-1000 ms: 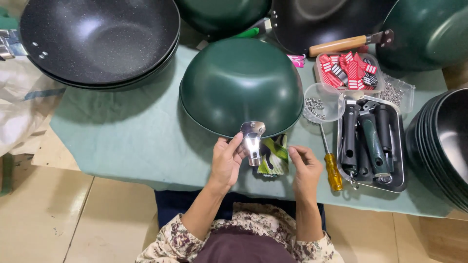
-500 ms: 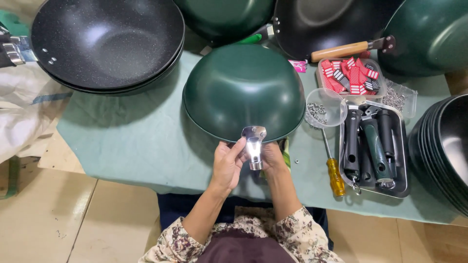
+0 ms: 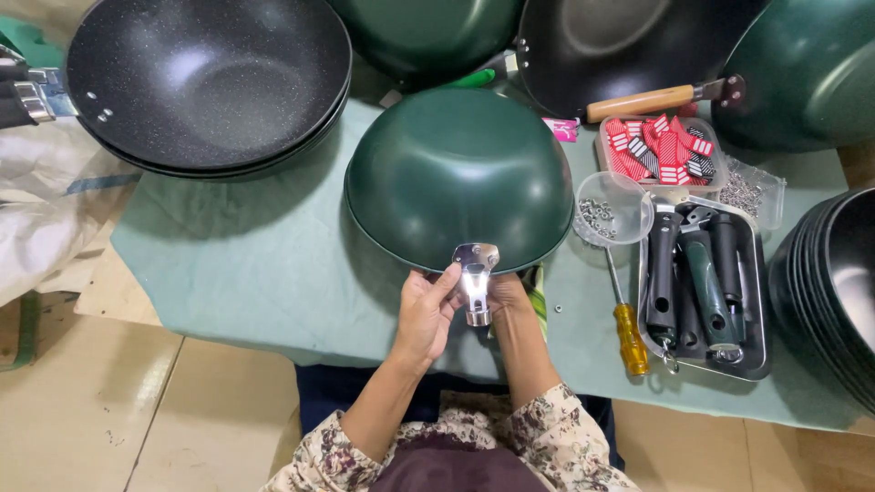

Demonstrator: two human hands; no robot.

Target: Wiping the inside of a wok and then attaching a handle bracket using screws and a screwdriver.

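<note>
Both hands, left (image 3: 424,314) and right (image 3: 504,296), have closed on the metal bracket (image 3: 475,278).

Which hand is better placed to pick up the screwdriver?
Right. The right hand is on the same side as the yellow-handled screwdriver, with bare cloth between. The left hand steadies the metal bracket against the green pan.

Bright, even light is falling from overhead. Glare is flashing off the metal bracket (image 3: 475,278) right between the fingers (image 3: 444,284). Beyond them, soft sheen is showing on the green wok (image 3: 456,173), which is casting a shadow leftward. Focus is staying sharp; edges are bending slightly.
</note>
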